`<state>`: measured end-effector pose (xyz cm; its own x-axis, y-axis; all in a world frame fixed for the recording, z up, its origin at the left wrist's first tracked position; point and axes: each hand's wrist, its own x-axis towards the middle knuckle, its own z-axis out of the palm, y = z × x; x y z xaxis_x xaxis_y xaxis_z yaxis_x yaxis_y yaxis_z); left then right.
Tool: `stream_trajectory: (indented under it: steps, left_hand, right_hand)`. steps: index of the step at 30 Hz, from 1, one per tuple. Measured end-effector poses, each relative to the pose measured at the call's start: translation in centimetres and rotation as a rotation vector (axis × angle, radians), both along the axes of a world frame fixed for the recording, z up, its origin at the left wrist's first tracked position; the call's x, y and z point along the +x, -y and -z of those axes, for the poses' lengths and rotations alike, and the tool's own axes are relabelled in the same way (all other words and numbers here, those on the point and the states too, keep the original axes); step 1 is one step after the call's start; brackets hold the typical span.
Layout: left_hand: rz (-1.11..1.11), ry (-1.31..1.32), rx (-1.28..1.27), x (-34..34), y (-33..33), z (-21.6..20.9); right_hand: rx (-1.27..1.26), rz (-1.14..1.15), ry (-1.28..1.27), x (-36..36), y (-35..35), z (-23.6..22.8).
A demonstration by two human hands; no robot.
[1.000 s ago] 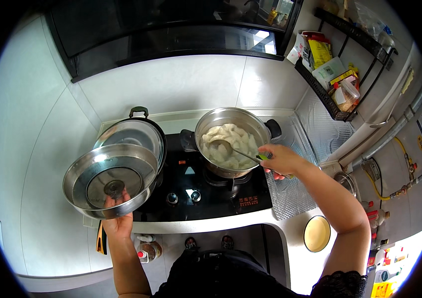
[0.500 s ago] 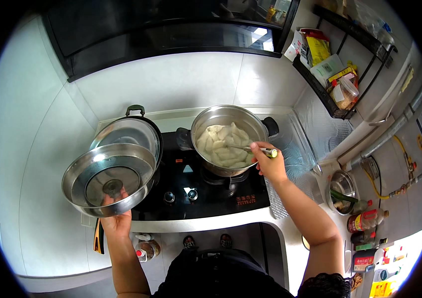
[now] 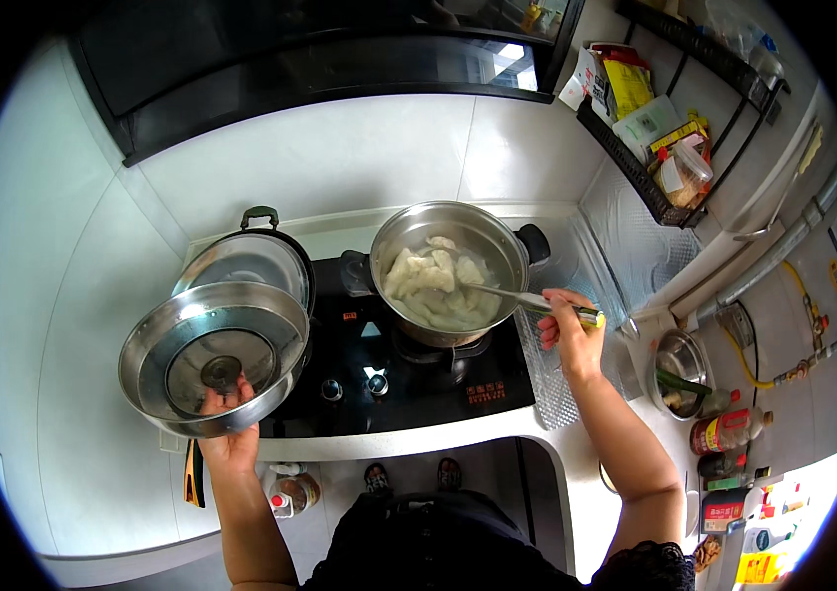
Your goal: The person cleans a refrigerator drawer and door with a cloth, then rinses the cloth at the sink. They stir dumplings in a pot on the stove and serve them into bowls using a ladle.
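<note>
Dumplings [image 3: 426, 276] lie in cloudy water inside a steel pot [image 3: 450, 221] on the hob. My right hand [image 3: 576, 340], to the right of the pot, is closed around the handle of a long metal cooking utensil [image 3: 499, 292]. Its shaft reaches over the rim, and its head is hidden among the dumplings. At the left, my left hand [image 3: 229, 445] holds up a deep steel-rimmed glass pot lid [image 3: 151, 357], its inside facing up. Through the glass, my fingers show at the lid's central knob.
Behind the lid sits a wide black pan [image 3: 311, 281] with its own cover [image 3: 241, 258]. The black hob [image 3: 414, 404] has two knobs in front. A steel bowl [image 3: 670, 406] holding something green and several bottles [image 3: 724, 433] stand at the right. A packed rack [image 3: 635, 163] hangs above right.
My right hand has moved right, away from the pot, drawing the utensil's handle outward. The dumplings have shifted in the water. My left hand keeps the lid in nearly the same place.
</note>
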<state>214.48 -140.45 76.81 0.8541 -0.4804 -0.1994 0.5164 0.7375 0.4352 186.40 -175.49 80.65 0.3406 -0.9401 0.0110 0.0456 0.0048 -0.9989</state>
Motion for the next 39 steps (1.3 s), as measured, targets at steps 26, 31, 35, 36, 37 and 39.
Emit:
stream_trajectory:
  steps: [26,31,35,36,37,39]
  left_hand:
    - [-0.012,-0.066,-0.029,0.4,2.5,-1.5]
    - [-0.007,-0.045,-0.046,0.8,2.2,-1.9]
    - [-0.082,-0.036,-0.026,1.4,1.6,-2.6]
    - [-0.111,-0.023,-0.008,1.8,1.4,-2.9]
    - [-0.141,-0.011,0.012,2.2,1.3,-3.2]
    - [-0.191,0.011,0.05,3.2,0.9,-3.8]
  right_hand:
    - [-0.73,-0.205,-0.138,-4.1,-1.5,-0.5]
    - [-0.993,-0.285,-0.109,-3.6,-1.8,-1.0]
    - [-1.294,-0.281,-0.204,-3.2,-2.1,-1.4]
    - [-1.366,-0.3,-0.266,-3.3,-2.4,-1.7]
    - [-1.425,-0.316,-0.301,-3.4,-2.6,-1.8]
    - [-1.547,-0.345,-0.376,-3.6,-2.9,-1.9]
